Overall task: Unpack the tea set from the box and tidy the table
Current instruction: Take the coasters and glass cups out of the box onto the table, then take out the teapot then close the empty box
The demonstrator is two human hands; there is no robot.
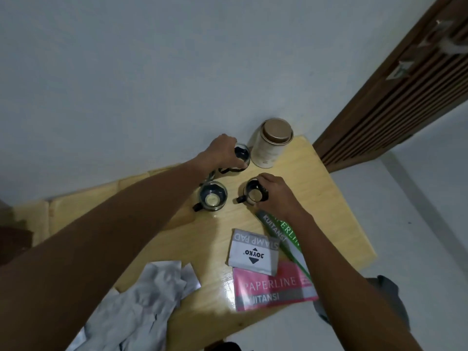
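Three small glass tea cups with black holders and handles stand on the light wooden table (316,198). My left hand (222,153) grips the far cup (241,154) from its left side, next to the cream tin. My right hand (276,193) holds the near right cup (253,195) with fingers curled over its rim. The third cup (212,197) stands free between my arms, its handle pointing to the near left. No box is in view.
A cream tea tin (272,143) with a bronze lid stands at the table's far corner. A stamp pad box (254,252), a pink receipt book (273,287) and a green one (286,236) lie nearer. Crumpled grey wrapping paper (141,305) hangs over the near edge. A wooden slatted door (405,102) is at right.
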